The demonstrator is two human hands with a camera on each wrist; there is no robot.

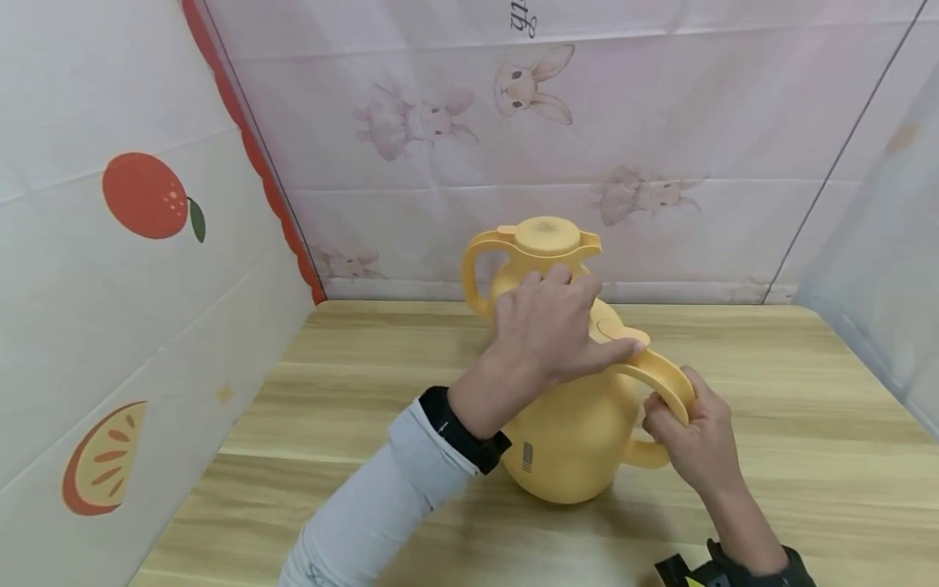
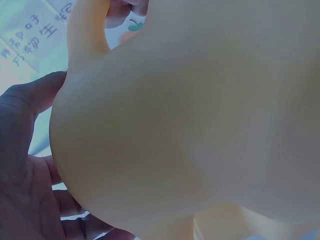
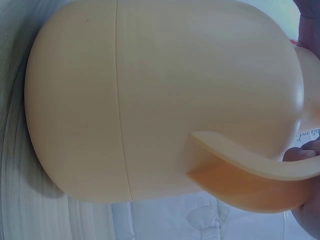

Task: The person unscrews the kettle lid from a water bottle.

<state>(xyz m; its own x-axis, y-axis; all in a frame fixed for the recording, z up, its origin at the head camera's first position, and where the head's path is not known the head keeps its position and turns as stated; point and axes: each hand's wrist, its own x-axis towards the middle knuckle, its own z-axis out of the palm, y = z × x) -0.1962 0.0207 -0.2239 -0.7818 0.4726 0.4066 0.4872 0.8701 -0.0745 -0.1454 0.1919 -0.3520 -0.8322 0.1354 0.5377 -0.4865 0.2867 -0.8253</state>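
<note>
A yellow thermos jug (image 1: 572, 440) with a rounded body and a loop handle (image 1: 663, 383) stands on the wooden table, its lid partly covered. My left hand (image 1: 546, 326) grips it around the neck and lid, the thumb stretched toward the handle's top. In the left wrist view, the left fingers (image 2: 70, 202) curve past the jug's far edge. My right hand (image 1: 700, 436) holds the handle, fingers wrapped through the loop. The right wrist view shows the jug body (image 3: 165, 100) with its base close to the tabletop; exact contact there is unclear.
A second yellow thermos jug (image 1: 546, 236) stands just behind, its handle to the left, its lower body hidden. The table (image 1: 352, 456) is bounded by a fruit-patterned sheet (image 1: 73, 302) at left, a rabbit-printed backdrop (image 1: 440, 49) behind and a clear sheet (image 1: 880, 269) at right.
</note>
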